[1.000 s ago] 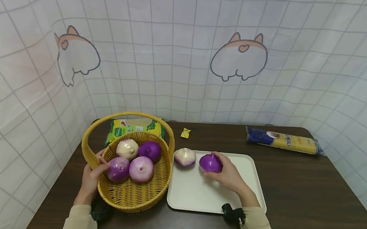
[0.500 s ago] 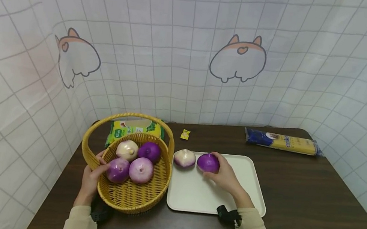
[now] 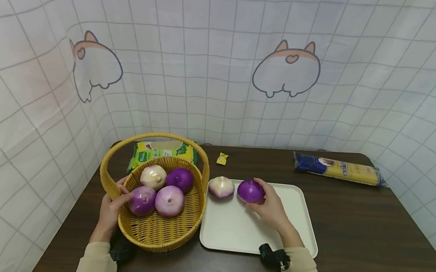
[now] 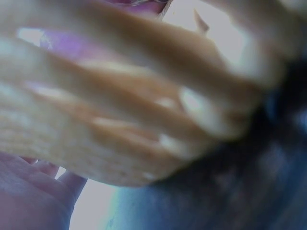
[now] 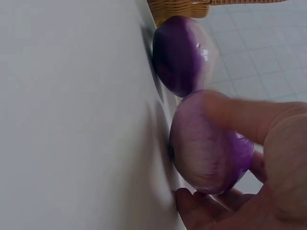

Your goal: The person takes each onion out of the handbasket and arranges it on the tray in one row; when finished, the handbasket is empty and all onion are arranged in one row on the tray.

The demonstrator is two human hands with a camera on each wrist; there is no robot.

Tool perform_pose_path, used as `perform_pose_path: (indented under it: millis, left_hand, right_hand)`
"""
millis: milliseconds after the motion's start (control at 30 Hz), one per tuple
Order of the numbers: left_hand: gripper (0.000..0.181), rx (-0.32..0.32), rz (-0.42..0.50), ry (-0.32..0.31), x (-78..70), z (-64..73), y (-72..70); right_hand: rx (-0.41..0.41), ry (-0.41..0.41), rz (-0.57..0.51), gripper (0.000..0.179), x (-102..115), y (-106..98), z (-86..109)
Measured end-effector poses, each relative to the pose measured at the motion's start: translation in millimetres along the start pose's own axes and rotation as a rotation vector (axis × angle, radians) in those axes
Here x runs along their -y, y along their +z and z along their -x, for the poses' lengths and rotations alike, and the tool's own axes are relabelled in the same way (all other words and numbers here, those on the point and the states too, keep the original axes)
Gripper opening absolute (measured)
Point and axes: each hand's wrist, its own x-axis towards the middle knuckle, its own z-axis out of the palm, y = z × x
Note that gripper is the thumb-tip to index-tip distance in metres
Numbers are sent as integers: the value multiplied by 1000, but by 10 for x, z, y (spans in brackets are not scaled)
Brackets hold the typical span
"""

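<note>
My left hand (image 3: pixel 109 213) grips the left rim of a yellow woven basket (image 3: pixel 150 233), thumb over the edge. Several onions lie inside: a pale one (image 3: pixel 152 176), a dark purple one (image 3: pixel 179 178), a purple one (image 3: pixel 143 200) and a pinkish one (image 3: pixel 169 201). On a white tray (image 3: pixel 231 234), my right hand (image 3: pixel 272 210) holds a purple onion (image 3: pixel 250 191) between thumb and fingers. A white-and-purple onion (image 3: pixel 221 187) sits just left of it. In the right wrist view the held onion (image 5: pixel 201 148) appears low over or touching the tray. Blurred basket weave (image 4: pixel 134 91) fills much of the left wrist view.
Behind the basket lies a green-and-yellow packet (image 3: pixel 168 148). A small yellow wrapped piece (image 3: pixel 222 158) is at the back middle. A blue-and-yellow pasta-like packet (image 3: pixel 339 169) lies at the back right. The dark table (image 3: pixel 371 243) meets a gridded curtain (image 3: pixel 223 87) behind.
My right forearm has shifted slightly left, while the hand stays on the purple onion at nearly the same spot. The left hand and basket show no clear movement; the head view shifted slightly.
</note>
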Motion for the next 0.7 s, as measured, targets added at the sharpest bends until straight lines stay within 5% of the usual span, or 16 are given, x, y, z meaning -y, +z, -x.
perform_pose_path:
  millis: [700]
  left_hand:
    - [15, 1, 24, 23, 2, 0, 16]
  right_hand:
    - [17, 46, -56, 84, -1, -9, 14]
